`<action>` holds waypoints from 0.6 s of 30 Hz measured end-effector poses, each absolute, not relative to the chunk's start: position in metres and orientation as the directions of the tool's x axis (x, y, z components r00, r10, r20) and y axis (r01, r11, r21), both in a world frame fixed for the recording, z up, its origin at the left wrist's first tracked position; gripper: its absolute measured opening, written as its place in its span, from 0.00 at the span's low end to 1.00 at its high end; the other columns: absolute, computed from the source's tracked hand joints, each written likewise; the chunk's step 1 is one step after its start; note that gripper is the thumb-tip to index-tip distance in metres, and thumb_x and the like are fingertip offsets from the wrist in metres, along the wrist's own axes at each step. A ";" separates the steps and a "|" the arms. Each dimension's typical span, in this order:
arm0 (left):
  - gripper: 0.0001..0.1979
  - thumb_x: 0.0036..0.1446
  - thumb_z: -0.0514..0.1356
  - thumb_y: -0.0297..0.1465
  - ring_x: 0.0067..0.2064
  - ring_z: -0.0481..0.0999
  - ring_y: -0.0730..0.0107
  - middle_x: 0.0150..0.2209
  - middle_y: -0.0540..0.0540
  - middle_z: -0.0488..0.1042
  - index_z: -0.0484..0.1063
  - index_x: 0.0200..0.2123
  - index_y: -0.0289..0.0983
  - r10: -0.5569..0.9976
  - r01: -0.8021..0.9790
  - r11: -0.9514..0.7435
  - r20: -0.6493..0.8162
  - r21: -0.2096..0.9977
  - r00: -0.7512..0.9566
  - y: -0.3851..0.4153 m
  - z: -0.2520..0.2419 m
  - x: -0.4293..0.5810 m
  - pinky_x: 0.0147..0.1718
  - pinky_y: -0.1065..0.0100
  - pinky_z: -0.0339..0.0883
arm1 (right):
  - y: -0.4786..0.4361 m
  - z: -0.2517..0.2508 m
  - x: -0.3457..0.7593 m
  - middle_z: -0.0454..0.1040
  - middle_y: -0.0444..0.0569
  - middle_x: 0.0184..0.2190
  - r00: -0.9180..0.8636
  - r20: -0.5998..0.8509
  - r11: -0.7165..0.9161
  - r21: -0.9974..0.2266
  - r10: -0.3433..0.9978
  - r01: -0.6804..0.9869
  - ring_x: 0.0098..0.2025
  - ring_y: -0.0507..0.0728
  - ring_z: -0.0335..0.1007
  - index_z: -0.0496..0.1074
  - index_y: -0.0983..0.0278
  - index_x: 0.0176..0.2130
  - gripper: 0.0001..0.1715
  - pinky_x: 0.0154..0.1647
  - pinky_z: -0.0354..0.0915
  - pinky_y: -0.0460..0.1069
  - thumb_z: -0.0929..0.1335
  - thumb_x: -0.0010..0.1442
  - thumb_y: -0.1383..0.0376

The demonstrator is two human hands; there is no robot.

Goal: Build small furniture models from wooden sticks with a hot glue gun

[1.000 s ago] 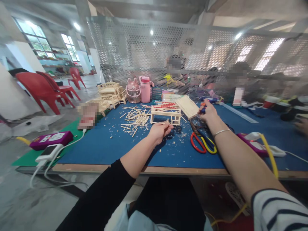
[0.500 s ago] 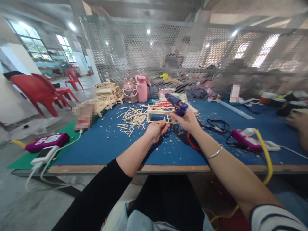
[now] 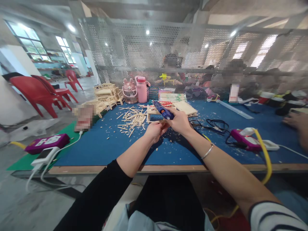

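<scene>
Right hand (image 3: 180, 123) is wrapped tight round the blue glue gun (image 3: 161, 111), nozzle aimed left, just in front of the wooden frame (image 3: 152, 110). Left hand (image 3: 155, 131) is pinched shut on a thin stick (image 3: 164, 122), knuckles meeting the right. The purple power strip (image 3: 47, 142), far left of the frame, carries markings too blurred to read. Half a second ago the gun sat higher; it has dropped to the stick.

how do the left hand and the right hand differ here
The left hand is curled with its fingertips pinched, and what it holds is too small to tell; the right hand grips a blue glue gun. The left arm wears a black sleeve; the right wrist wears a silver bangle. Both hands are close together above the blue table.
</scene>
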State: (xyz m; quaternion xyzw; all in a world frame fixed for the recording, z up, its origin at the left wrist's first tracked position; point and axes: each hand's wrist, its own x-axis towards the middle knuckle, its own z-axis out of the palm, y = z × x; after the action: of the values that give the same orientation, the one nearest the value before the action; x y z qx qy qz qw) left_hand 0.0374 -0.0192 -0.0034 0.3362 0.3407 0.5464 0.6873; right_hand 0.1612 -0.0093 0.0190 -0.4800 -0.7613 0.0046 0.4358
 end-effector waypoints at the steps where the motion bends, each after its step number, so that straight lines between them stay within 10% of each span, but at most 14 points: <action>1: 0.02 0.52 0.60 0.22 0.28 0.73 0.79 0.28 0.45 0.75 0.72 0.28 0.30 0.980 -0.526 0.180 -0.103 0.832 0.172 -0.020 -0.003 0.037 0.31 0.77 0.68 | -0.010 0.019 0.160 0.76 0.45 0.44 -0.145 0.654 0.525 -0.433 0.743 0.733 0.44 0.60 0.72 0.70 0.56 0.50 0.27 0.45 0.66 0.53 0.68 0.49 0.65; 12: 0.06 0.54 0.60 0.26 0.21 0.70 0.82 0.22 0.46 0.71 0.70 0.27 0.29 0.974 -0.417 0.206 -0.145 0.885 0.174 -0.020 -0.005 0.034 0.18 0.82 0.60 | -0.013 0.019 0.158 0.76 0.44 0.34 -0.111 0.639 0.556 -0.554 0.761 0.620 0.35 0.58 0.70 0.69 0.56 0.45 0.23 0.39 0.64 0.53 0.70 0.46 0.67; 18: 0.11 0.58 0.56 0.28 0.18 0.68 0.83 0.20 0.46 0.71 0.68 0.25 0.29 0.948 -0.309 0.311 -0.270 0.899 0.168 -0.020 -0.007 0.033 0.16 0.82 0.62 | -0.007 0.018 0.168 0.70 0.42 0.24 0.064 0.550 0.535 -0.830 0.833 0.158 0.25 0.51 0.64 0.69 0.65 0.31 0.15 0.30 0.62 0.48 0.73 0.42 0.62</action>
State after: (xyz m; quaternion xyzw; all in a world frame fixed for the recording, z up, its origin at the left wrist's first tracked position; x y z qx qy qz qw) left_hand 0.0326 -0.0202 -0.0071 0.3579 0.4467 0.4655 0.6751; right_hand 0.1677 -0.0068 0.0179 -0.3957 -0.6262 0.2751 0.6128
